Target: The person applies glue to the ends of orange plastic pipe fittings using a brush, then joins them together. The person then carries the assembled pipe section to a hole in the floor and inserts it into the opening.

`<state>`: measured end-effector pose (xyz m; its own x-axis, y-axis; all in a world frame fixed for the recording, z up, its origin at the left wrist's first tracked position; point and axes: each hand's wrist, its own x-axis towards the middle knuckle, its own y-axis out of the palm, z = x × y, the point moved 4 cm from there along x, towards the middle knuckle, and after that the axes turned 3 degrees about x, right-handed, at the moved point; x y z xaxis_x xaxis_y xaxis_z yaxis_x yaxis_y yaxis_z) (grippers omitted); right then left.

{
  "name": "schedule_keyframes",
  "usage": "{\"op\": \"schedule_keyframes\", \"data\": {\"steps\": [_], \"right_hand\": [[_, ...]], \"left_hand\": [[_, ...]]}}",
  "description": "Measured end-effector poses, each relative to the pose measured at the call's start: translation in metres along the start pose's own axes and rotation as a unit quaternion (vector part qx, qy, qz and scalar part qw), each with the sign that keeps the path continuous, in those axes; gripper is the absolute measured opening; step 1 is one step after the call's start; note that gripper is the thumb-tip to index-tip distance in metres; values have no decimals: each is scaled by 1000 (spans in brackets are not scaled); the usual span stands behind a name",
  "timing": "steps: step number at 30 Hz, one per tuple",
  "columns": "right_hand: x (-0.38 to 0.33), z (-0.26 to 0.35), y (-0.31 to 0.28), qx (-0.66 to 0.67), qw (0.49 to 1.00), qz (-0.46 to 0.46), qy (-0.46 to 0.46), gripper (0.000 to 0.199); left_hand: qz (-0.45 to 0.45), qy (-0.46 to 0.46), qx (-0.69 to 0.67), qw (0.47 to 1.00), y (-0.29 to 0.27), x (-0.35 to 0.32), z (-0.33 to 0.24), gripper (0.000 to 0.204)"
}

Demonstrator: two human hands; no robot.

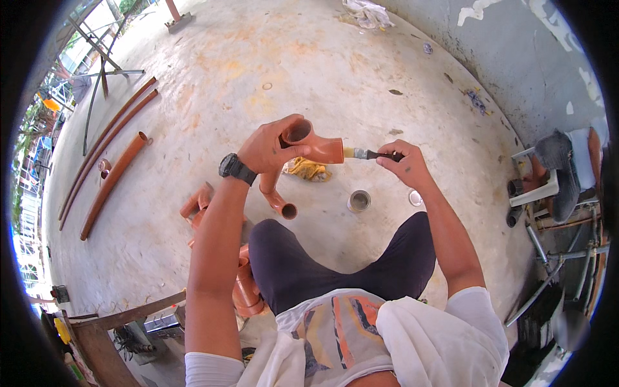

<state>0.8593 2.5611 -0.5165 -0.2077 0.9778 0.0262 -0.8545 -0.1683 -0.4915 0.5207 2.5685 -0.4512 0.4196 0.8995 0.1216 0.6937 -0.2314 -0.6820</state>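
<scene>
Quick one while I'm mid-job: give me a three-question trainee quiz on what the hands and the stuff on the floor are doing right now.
1. True or false: the left hand holds the orange pipe fitting up off the floor.
2. What does the right hand hold? A) a small brush B) a hammer C) a saw
3. Fill in: below the brush, on the concrete floor, stands a small open ____.

Key:
1. True; the fingers wrap around its open socket end.
2. A; its bristles meet the end of the fitting.
3. Can; its round lid lies to its right, and a yellow rag lies under the fitting.
</scene>
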Motion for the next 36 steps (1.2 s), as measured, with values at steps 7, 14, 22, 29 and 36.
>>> {"op": "schedule_keyframes", "data": {"steps": [7, 14, 22, 29, 36], "right_hand": [[20, 27, -19, -13, 996, 9, -88, 18], [0, 41, -20, -25, 990, 16, -140, 17], [-3, 19, -14, 49, 991, -81, -91, 18], [-32, 20, 39, 49, 966, -160, -197, 17], [-42, 5, 27, 89, 971, -138, -171, 17]], "left_hand": [[1, 35, -3, 999, -1, -1, -2, 68], [-22, 50, 16, 998, -6, -9, -5, 71], [-8, 24, 9, 1000, -5, -17, -9, 72], [-39, 24, 13, 999, -7, -23, -10, 71], [-42, -1, -1, 999, -22, -40, -3, 72]]}}
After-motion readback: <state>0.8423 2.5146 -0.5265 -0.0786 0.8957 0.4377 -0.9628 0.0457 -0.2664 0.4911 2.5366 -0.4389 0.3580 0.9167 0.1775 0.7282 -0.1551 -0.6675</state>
